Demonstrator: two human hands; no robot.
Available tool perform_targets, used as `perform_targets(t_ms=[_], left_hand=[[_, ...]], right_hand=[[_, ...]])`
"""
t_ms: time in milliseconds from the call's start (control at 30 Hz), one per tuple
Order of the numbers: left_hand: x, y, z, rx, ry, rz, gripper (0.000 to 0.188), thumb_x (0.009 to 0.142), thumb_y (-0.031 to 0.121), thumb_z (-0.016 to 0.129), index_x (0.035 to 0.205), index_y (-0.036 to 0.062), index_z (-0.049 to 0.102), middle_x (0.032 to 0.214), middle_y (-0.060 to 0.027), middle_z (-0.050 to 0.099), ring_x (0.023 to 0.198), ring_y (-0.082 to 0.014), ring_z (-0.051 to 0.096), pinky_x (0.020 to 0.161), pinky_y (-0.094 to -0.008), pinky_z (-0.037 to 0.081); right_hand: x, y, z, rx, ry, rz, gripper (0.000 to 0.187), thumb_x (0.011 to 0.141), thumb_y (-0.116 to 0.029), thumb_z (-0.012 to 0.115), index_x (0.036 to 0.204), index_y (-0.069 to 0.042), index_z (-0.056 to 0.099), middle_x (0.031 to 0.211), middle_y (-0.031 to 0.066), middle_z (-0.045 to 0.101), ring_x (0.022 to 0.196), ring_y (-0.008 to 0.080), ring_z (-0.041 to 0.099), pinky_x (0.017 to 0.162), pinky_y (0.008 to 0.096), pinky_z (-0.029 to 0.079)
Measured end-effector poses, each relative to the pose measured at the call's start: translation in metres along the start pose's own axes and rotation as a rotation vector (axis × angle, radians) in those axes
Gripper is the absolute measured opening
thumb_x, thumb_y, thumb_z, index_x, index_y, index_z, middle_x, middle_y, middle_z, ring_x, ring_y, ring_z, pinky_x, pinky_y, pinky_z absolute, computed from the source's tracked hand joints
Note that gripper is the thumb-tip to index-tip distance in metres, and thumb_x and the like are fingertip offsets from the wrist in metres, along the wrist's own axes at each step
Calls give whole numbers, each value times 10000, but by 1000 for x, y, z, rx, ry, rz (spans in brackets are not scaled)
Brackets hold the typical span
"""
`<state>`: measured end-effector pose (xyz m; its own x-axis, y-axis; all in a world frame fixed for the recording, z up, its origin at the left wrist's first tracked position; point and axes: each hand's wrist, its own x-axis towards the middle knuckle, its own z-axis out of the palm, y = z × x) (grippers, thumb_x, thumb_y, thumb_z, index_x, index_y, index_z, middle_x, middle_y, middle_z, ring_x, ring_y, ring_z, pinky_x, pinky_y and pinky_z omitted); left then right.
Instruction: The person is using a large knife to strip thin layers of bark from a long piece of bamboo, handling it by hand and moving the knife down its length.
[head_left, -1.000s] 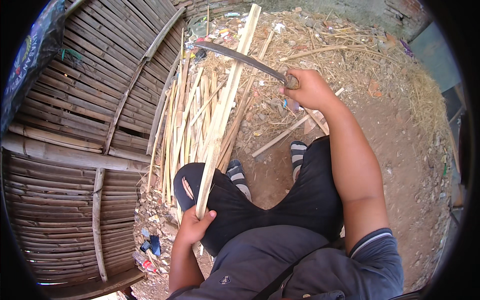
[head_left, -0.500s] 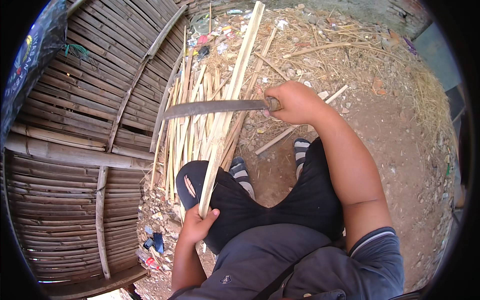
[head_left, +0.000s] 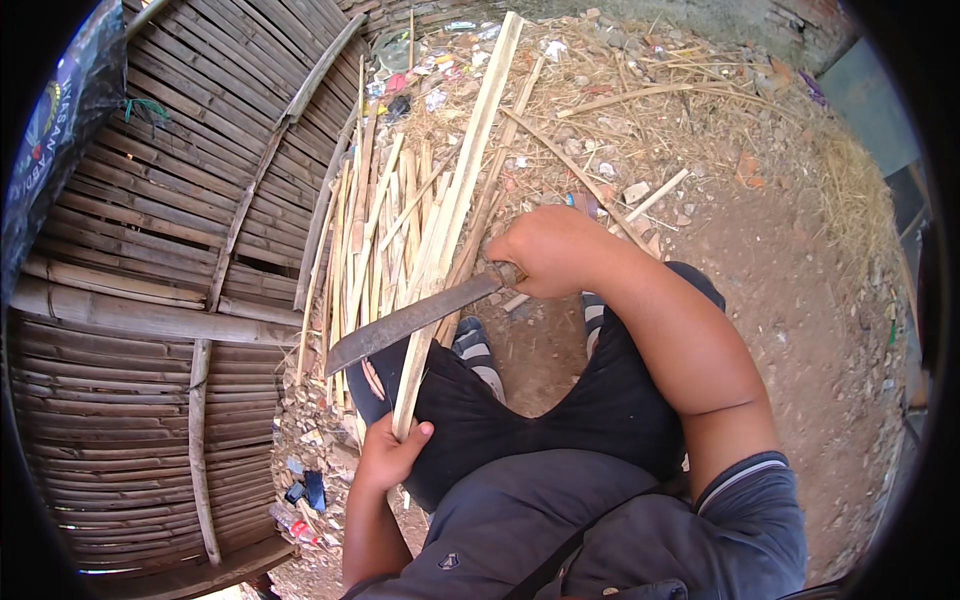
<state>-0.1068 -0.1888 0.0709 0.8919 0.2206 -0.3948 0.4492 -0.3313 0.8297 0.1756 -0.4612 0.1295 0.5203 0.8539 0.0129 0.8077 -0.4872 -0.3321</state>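
Observation:
A long, pale bamboo strip (head_left: 472,160) slants from my lap up toward the far side. My left hand (head_left: 388,455) is closed around its near end, thumb on top, beside my left knee. My right hand (head_left: 550,250) grips the handle of a machete (head_left: 415,318). The machete's broad, dull grey blade points left and lies across the strip just above my left knee. Whether its edge touches the strip I cannot tell. The tip of the blade reaches past the strip's left side.
Several split bamboo strips (head_left: 372,220) lie heaped beyond my left knee. A slatted bamboo wall (head_left: 130,330) stands close on the left. Dry straw (head_left: 660,120) and litter cover the far ground. A plastic bottle (head_left: 293,522) lies at lower left, near a dark blue scrap (head_left: 315,490).
My right hand has drawn the machete down along the strip toward me, and its blade now tilts down to the left. My left hand keeps its hold near my knee.

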Motion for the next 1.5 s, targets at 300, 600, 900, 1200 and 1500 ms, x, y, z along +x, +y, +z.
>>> perform_targets(t_ms=[300, 600, 900, 1200, 1500], left_hand=[[2, 5, 1, -5, 6, -15, 291, 970, 239, 776, 814, 81, 588, 685, 81, 499, 639, -37, 424, 548, -260, 365], [3, -2, -1, -20, 4, 7, 293, 967, 254, 783, 827, 73, 599, 694, 79, 506, 649, -37, 432, 557, -261, 374], [2, -2, 2, 33, 20, 39, 300, 966, 269, 785, 832, 67, 608, 693, 74, 514, 649, -42, 445, 563, -257, 382], [2, 3, 0, -5, -5, 8, 311, 973, 267, 777, 812, 85, 584, 686, 77, 495, 640, -41, 419, 552, -262, 363], [0, -1, 0, 32, 9, 38, 308, 976, 263, 775, 812, 83, 586, 691, 76, 502, 637, -39, 426, 547, -261, 364]], right_hand=[[-18, 66, -31, 63, 435, 614, 308, 855, -304, 795, 1043, -73, 718, 857, 198, 727, 882, 406, 717, 778, 510, 559], [-12, 23, -20, 49, 137, 232, 311, 828, -262, 798, 1073, -82, 730, 906, 192, 736, 925, 396, 722, 814, 502, 567], [-12, 47, -22, 129, 221, 368, 327, 840, -289, 797, 1075, -72, 727, 909, 198, 733, 920, 402, 716, 819, 506, 562], [-17, 64, -10, 201, 382, 370, 337, 857, -314, 807, 1039, -49, 707, 840, 214, 712, 835, 416, 706, 755, 492, 543], [-8, -1, -15, 34, 13, 102, 299, 823, -266, 798, 1050, -88, 721, 903, 195, 728, 930, 406, 716, 821, 514, 566]])
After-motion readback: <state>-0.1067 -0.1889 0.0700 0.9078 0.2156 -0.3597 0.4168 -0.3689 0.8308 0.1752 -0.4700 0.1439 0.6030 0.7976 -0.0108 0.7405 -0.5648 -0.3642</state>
